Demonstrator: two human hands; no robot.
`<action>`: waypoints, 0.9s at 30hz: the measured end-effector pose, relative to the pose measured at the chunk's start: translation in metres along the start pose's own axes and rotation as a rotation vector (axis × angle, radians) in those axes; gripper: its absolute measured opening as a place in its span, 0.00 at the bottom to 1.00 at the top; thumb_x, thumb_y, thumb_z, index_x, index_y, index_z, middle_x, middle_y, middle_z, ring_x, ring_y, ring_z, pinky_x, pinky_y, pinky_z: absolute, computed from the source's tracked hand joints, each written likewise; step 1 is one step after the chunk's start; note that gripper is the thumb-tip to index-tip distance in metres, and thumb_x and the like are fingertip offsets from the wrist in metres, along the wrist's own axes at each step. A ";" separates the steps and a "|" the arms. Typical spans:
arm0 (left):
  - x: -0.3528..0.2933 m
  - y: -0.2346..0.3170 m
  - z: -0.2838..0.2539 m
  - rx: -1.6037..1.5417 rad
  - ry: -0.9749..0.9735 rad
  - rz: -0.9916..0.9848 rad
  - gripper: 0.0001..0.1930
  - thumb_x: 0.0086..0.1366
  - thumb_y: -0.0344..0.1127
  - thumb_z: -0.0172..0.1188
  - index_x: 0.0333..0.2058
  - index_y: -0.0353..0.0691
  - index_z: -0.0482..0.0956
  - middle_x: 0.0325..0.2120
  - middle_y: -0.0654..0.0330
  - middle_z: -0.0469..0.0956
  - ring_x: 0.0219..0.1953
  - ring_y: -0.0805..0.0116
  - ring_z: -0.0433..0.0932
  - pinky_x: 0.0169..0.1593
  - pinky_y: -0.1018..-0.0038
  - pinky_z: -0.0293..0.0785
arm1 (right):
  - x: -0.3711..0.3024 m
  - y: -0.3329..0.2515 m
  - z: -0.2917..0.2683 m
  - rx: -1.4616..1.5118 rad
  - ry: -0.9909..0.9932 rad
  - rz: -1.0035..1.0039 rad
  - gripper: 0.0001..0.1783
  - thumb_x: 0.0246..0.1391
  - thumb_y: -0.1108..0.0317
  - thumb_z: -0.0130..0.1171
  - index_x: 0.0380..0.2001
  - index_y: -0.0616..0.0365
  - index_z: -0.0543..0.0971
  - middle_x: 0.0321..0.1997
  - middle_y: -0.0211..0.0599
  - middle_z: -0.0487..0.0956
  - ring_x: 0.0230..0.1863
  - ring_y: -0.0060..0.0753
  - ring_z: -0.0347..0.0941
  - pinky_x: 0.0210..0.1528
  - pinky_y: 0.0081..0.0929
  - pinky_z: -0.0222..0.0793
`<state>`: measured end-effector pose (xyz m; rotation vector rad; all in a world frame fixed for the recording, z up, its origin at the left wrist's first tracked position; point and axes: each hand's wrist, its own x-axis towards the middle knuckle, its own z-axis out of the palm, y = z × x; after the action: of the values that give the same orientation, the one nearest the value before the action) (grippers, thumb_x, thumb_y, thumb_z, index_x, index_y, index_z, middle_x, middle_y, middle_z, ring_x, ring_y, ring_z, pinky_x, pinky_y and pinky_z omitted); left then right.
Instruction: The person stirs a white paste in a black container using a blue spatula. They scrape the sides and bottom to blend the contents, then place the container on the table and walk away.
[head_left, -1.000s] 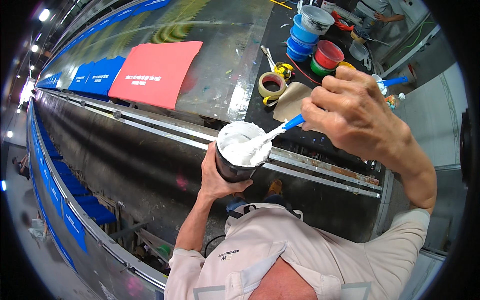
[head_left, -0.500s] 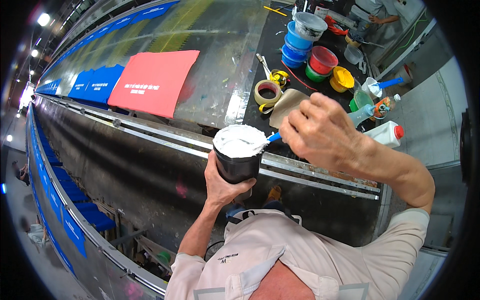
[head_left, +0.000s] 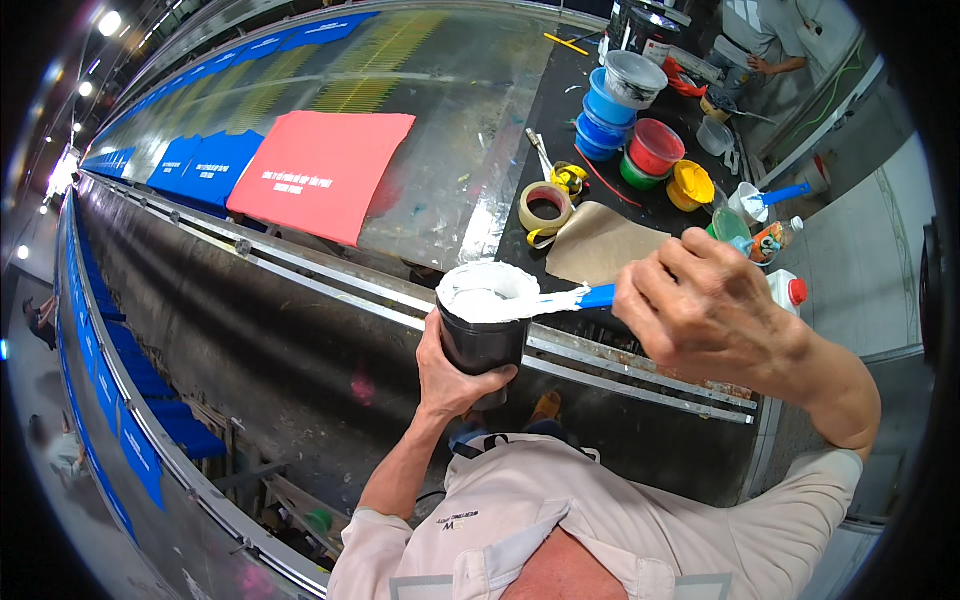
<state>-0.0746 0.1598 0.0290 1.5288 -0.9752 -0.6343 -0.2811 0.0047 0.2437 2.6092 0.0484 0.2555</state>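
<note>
My left hand point(head_left: 450, 372) is wrapped around a black tub point(head_left: 482, 345), holding it upright. Thick white paste point(head_left: 485, 290) coats the tub's rim and inside. Closed around the blue handle of a spatula point(head_left: 598, 297) is my right hand point(head_left: 695, 300), to the right of the tub. The spatula lies nearly level, its blade covered in white paste and reaching back to the tub's rim. Its blade tip is hard to make out against the paste.
Beyond the tub, a long table point(head_left: 450, 170) carries a red printed cloth point(head_left: 325, 175) and blue cloths point(head_left: 195, 170). At right stand stacked ink tubs point(head_left: 605, 110), a tape roll point(head_left: 546, 207), brown paper point(head_left: 605, 245) and bottles. A metal rail point(head_left: 640, 375) runs along the edge. Another person point(head_left: 760, 45) stands far right.
My right hand has moved right, drawing the spatula outward so its paste-covered blade now shows. A hollow appears in the paste. The left hand still holds the tub.
</note>
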 end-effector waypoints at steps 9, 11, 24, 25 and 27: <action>0.005 0.001 0.002 -0.093 0.023 -0.025 0.47 0.36 0.39 0.81 0.56 0.33 0.68 0.46 0.51 0.79 0.49 0.60 0.80 0.56 0.64 0.76 | -0.027 0.009 -0.018 -0.044 0.021 0.023 0.12 0.38 0.73 0.64 0.29 0.68 0.80 0.23 0.37 0.77 0.25 0.30 0.74 0.28 0.26 0.64; 0.005 0.001 0.002 -0.091 0.028 -0.020 0.47 0.36 0.39 0.81 0.56 0.33 0.68 0.47 0.51 0.79 0.49 0.61 0.80 0.56 0.64 0.76 | -0.032 0.010 -0.022 -0.061 0.008 0.034 0.11 0.39 0.74 0.65 0.29 0.68 0.81 0.24 0.38 0.78 0.25 0.31 0.74 0.27 0.26 0.65; 0.010 -0.001 -0.001 -0.076 0.037 -0.038 0.49 0.37 0.41 0.81 0.58 0.32 0.66 0.48 0.50 0.79 0.50 0.60 0.80 0.57 0.64 0.75 | -0.057 0.023 -0.046 -0.076 0.035 0.127 0.12 0.44 0.75 0.68 0.32 0.70 0.80 0.24 0.41 0.78 0.25 0.31 0.74 0.26 0.28 0.64; 0.011 -0.003 -0.001 -0.063 0.036 -0.029 0.49 0.37 0.41 0.81 0.58 0.31 0.66 0.48 0.49 0.79 0.50 0.60 0.80 0.57 0.64 0.75 | -0.058 0.024 -0.048 -0.083 0.045 0.145 0.12 0.44 0.75 0.69 0.32 0.70 0.80 0.24 0.40 0.78 0.24 0.31 0.73 0.26 0.30 0.63; 0.011 -0.008 -0.001 -0.044 0.034 -0.019 0.50 0.37 0.41 0.81 0.59 0.32 0.66 0.48 0.49 0.78 0.51 0.59 0.80 0.57 0.64 0.75 | -0.064 0.027 -0.050 -0.108 0.057 0.170 0.13 0.44 0.73 0.71 0.33 0.70 0.80 0.24 0.39 0.77 0.24 0.32 0.73 0.25 0.31 0.62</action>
<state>-0.0665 0.1506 0.0223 1.5074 -0.9163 -0.6377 -0.3535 0.0002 0.2886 2.5005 -0.1633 0.3811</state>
